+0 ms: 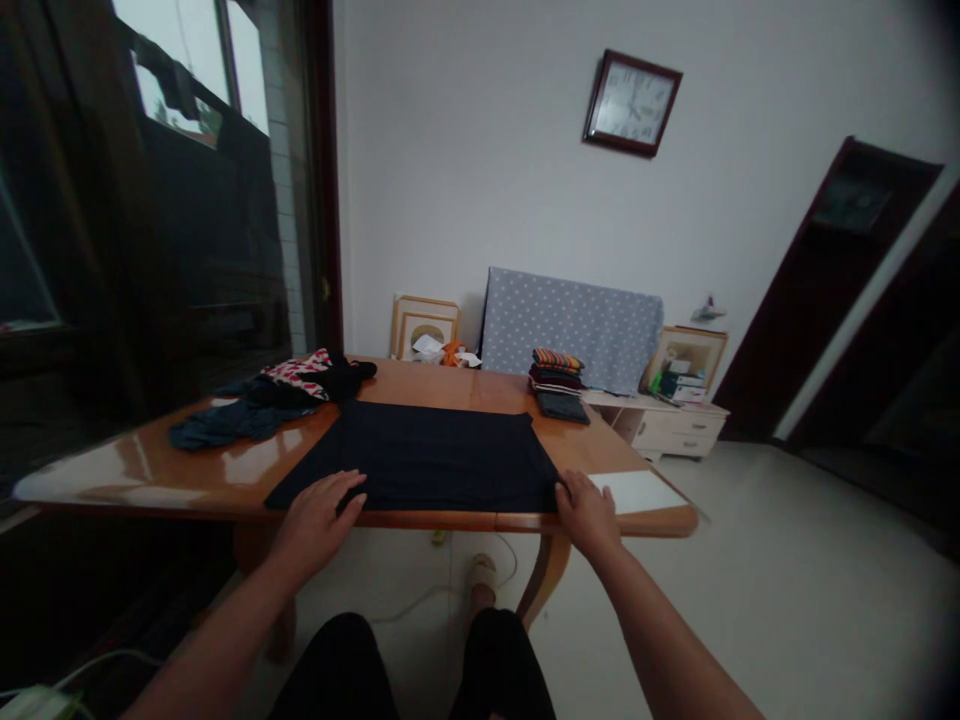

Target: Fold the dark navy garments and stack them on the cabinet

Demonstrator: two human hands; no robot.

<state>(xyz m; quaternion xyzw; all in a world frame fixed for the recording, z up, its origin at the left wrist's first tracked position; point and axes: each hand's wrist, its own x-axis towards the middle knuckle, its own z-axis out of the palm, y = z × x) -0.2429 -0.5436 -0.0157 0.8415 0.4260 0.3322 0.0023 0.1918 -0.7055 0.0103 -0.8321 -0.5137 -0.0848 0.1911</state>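
One wall clock (632, 103): square, dark glossy frame, pale face with numerals in a ring, too blurred to read for certain.
Dark cloth (442, 460): spread flat on the table (420, 383), its near edge running along the table's front edge, between the two hands; navy to black, matte, with slanting sides.
Left hand (319, 520): at the cloth's near edge, left of its middle, fingers bent and thumb slightly apart; whether it pinches the fabric, I cannot tell.
Right hand (589, 510): at the near right corner, fingers curled over the cloth; a firm grip cannot be made out.
Loose clothes (300, 385): a crumpled heap at the table's left, red-and-white patterned fabric among black, a blue garment (225, 425) in front.
Folded stack (556, 375): beyond the cloth's far right corner, striped piece on top, dark layers beneath.
White sheet (637, 492): flat on the table, just right of the right hand.
Tabletop: orange-brown, glossy, reflecting window light; a curved leg (547, 575) below.
Back wall: grey-blue fabric with pale spots (570, 320), between two framed pictures; low white cabinet (679, 432) with drawers at right.
Floor: pale and smooth, a thin cable (409, 605) trailing near a slippered foot (484, 572).
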